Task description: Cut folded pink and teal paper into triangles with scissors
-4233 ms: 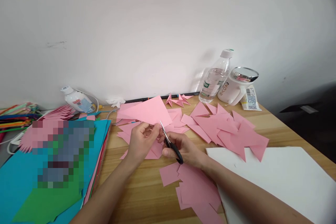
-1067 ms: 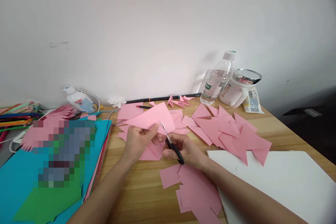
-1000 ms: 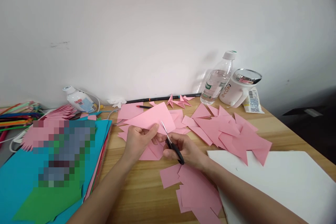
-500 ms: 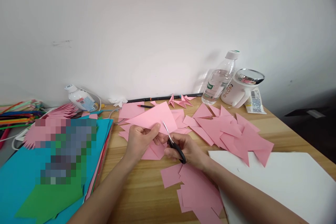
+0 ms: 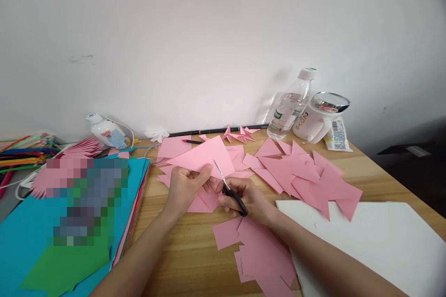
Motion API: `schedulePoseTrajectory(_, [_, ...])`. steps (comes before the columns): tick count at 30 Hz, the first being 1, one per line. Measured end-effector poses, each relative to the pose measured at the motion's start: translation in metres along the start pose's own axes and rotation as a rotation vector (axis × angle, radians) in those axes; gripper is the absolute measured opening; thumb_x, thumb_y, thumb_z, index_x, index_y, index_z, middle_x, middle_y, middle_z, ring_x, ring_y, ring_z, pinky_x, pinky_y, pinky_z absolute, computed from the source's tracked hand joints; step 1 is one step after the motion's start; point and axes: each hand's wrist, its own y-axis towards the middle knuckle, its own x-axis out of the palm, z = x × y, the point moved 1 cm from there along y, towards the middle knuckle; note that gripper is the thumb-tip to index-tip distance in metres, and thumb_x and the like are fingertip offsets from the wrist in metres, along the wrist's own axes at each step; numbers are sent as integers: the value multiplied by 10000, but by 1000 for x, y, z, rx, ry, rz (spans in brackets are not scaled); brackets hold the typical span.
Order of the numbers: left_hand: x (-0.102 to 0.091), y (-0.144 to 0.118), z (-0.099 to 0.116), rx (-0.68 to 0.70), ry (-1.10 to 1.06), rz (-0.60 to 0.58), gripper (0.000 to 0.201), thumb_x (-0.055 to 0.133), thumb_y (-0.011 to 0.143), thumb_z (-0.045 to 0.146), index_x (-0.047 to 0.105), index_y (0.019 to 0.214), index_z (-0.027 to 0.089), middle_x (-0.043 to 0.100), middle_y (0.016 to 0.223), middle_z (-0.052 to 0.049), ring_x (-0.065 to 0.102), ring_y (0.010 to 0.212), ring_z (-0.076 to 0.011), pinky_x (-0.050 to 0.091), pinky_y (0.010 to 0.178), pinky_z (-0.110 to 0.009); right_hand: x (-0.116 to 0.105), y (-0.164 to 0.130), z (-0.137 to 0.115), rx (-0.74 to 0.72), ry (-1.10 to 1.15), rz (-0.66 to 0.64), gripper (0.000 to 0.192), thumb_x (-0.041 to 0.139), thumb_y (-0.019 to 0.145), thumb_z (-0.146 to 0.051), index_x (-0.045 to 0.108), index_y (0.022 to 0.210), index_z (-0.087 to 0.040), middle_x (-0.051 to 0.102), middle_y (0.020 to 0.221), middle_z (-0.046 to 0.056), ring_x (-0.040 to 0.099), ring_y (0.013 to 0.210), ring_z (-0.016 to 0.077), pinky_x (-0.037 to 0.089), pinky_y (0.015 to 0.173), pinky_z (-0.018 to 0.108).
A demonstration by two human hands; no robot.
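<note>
My left hand [image 5: 186, 187] pinches the near edge of a pink paper sheet [image 5: 205, 155] held just above the wooden table [image 5: 181, 250]. My right hand [image 5: 249, 199] grips black-handled scissors [image 5: 230, 190], their blades pointing up into the sheet's near edge beside my left fingers. More pink pieces lie under both hands.
Pink triangles [image 5: 306, 176] cover the table's right middle, pink squares [image 5: 258, 253] the front. A white board [image 5: 372, 241] lies at right. A water bottle [image 5: 291, 104] and white mug [image 5: 318, 118] stand at the back; coloured sheets [image 5: 52, 246] and a glue bottle [image 5: 106, 132] at left.
The pink sheet has dropped lower and flatter than 4 s ago, uncovering a red pen behind it. Over the last second both hands and the scissors have barely moved.
</note>
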Motion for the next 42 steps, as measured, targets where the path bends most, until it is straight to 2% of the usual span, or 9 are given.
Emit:
schedulePoseTrajectory(10, [0,1,-3,-12,-33,-16,277,568,740,284,633,531,115,658,521,-44,569,407,-127,480,422,-228,1,0,-3,18,14,22,318,756,591,-344,563,755,-152,430,498,-76,440,395,49,349,372,163])
schedulePoseTrajectory(23, [1,2,-2,-39,-24,-10,265,578,723,291,631,536,111,658,523,-49,566,402,-126,481,424,-227,1,0,-3,29,20,30,306,734,613,-368,553,724,-147,472,480,-62,436,381,49,349,356,160])
schedulePoseTrajectory(27, [-2,3,1,-45,-46,-27,239,582,722,293,616,554,126,642,512,-32,561,415,-129,480,431,-234,2,0,-4,33,18,37,299,733,616,-361,555,727,-149,475,483,-62,432,380,46,343,355,156])
schedulePoseTrajectory(31, [-6,6,2,-45,-105,16,175,604,706,317,602,634,157,621,494,-1,545,407,-134,466,412,-247,2,0,-6,48,-31,38,330,736,597,-394,538,699,-150,478,476,-59,434,376,55,340,356,172])
schedulePoseTrajectory(34, [-6,5,1,-48,-88,27,159,612,701,300,599,631,158,621,493,-2,546,403,-136,467,414,-251,1,0,-5,46,-40,20,362,744,582,-401,535,742,-153,470,517,-62,439,406,62,335,381,183])
schedulePoseTrajectory(38, [-2,1,-1,-46,-60,-33,215,589,725,299,603,586,135,632,495,-27,561,409,-137,475,420,-244,-1,0,-3,-32,-24,-11,395,778,537,-371,474,682,-163,459,586,-56,429,511,75,325,458,196])
schedulePoseTrajectory(42, [0,-1,0,-39,-42,-26,216,594,726,289,607,580,130,642,490,-28,559,388,-128,471,404,-228,-1,-1,-5,-24,-18,-5,406,774,544,-369,458,701,-169,478,628,-41,399,542,83,308,489,206])
